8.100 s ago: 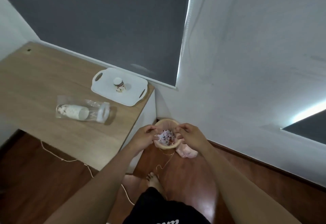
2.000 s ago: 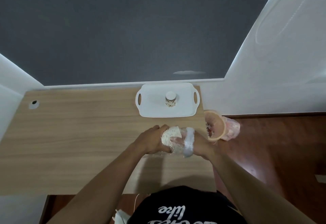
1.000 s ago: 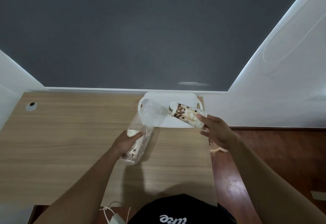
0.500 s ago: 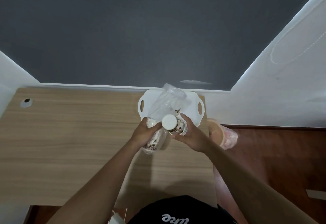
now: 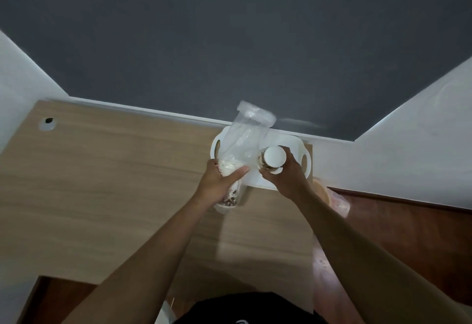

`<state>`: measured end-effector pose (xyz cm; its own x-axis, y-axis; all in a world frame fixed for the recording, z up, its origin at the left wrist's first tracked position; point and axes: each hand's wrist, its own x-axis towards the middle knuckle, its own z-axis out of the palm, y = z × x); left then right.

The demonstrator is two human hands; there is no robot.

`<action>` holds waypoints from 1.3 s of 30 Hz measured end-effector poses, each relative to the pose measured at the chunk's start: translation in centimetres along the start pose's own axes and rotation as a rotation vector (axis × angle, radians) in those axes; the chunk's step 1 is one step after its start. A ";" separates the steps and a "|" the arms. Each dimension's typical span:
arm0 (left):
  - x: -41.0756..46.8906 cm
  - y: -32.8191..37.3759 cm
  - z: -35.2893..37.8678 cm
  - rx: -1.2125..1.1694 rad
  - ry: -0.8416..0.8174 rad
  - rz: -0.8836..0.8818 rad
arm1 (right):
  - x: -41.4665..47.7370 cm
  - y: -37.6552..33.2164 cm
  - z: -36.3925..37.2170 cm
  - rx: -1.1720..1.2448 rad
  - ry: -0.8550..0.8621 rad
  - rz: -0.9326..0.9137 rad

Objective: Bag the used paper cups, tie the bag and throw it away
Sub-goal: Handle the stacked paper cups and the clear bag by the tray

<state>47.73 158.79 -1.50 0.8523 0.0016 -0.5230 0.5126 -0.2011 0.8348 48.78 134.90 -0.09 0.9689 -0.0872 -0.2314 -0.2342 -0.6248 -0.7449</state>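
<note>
My left hand (image 5: pixel 221 183) grips a clear plastic bag (image 5: pixel 245 140) around the stacked paper cups (image 5: pixel 231 196) inside it; the bag's loose upper part stands up toward the wall. My right hand (image 5: pixel 283 177) holds a single paper cup (image 5: pixel 272 159) with a brown speckled pattern, its white base facing me, just right of the bag's upper part. Both hands hover over the white tray's near edge.
A white handled tray (image 5: pixel 305 163) lies at the back right corner of the wooden desk (image 5: pixel 115 183). A small bin with a pink liner (image 5: pixel 329 198) stands on the wood floor right of the desk. A cable hole (image 5: pixel 48 120) sits far left.
The right hand picked the single cup off the tray and brought it beside the bag. The left hand lifted the bag upright with its open part raised.
</note>
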 end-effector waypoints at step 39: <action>-2.5 -3.2 -1.9 0.439 -0.067 0.108 | -3.8 -0.3 -6.6 0.066 -0.131 0.034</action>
<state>44.15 161.30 -2.56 0.8825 -0.1030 -0.4589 0.3160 -0.5929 0.7407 45.70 130.32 5.19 0.9427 -0.0028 -0.3335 -0.2754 -0.5705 -0.7738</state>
